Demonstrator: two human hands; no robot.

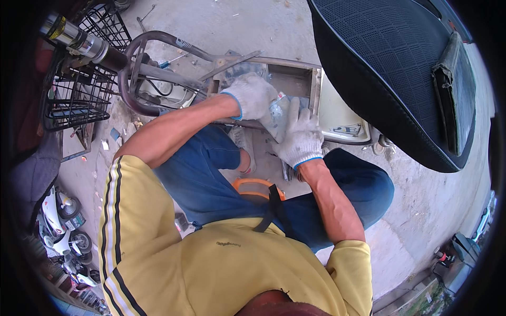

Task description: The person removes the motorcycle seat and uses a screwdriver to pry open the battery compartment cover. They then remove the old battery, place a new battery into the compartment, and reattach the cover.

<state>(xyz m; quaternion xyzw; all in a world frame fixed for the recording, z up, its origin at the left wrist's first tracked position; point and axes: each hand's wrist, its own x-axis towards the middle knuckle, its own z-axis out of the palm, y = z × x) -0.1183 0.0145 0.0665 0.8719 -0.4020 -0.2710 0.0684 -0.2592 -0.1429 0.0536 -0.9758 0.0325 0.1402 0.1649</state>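
Note:
My left hand (pixel 253 96), in a white knit glove with a blue cuff, is curled at the left side of a cloudy plastic bag (pixel 279 113) and appears to hold it. What the bag contains is hard to make out. Against the bag's right side rests my right hand (pixel 301 136), gloved alike, its fingers stretched and spread. Both hands are over the near rail of a tubular metal vehicle frame (pixel 189 46). Just beyond them is an open rectangular metal compartment (pixel 290 81) in the frame. A flat metal bar (pixel 233 64) lies slantwise across the frame.
A black mesh-covered seat (pixel 379 71) overhangs the right, above a cream body panel (pixel 342 112). Black wire baskets (pixel 79 94) and a chrome tube (pixel 79 37) stand left. A blue-handled screwdriver (pixel 166 64) lies beyond the frame. An orange-rimmed object (pixel 257 183) is between my legs.

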